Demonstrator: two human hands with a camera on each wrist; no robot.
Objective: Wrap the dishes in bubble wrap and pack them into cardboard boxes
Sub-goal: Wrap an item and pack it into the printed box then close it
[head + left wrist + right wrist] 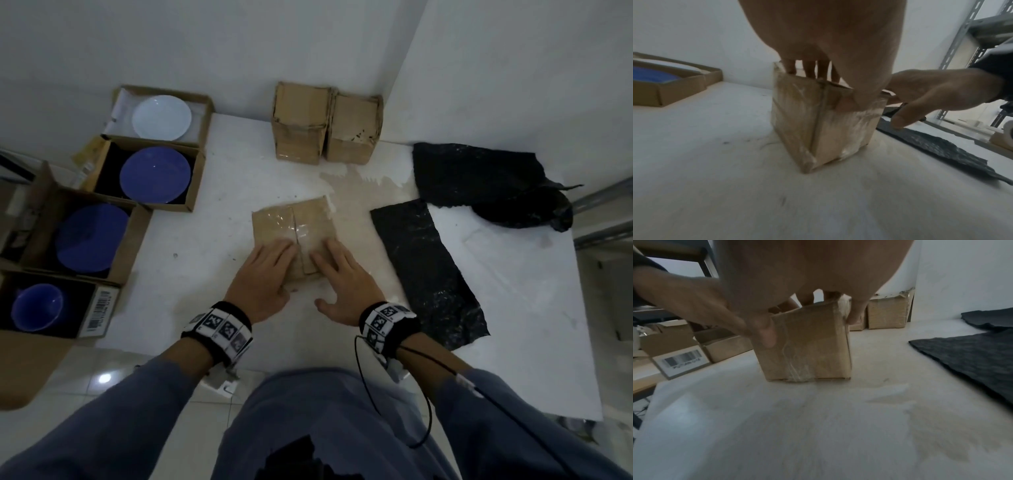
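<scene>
A small brown cardboard box (291, 219) with clear tape along its top seam stands in the middle of the white table (205, 233). My left hand (267, 274) lies flat on the box's left top flap, its thumb against the near side (846, 104). My right hand (342, 277) presses the right flap with straight fingers, thumb spread clear of the box. The box's contents are hidden. A flat black bubble wrap sheet (428, 270) lies just right of the box, and a crumpled one (486, 181) sits behind it.
Open boxes line the left edge, holding a white plate (161, 117), two blue plates (154, 174) and a blue cup (36, 306). Two closed taped boxes (325, 125) stand against the back wall. Metal shelving (599, 202) is beyond the table's right side.
</scene>
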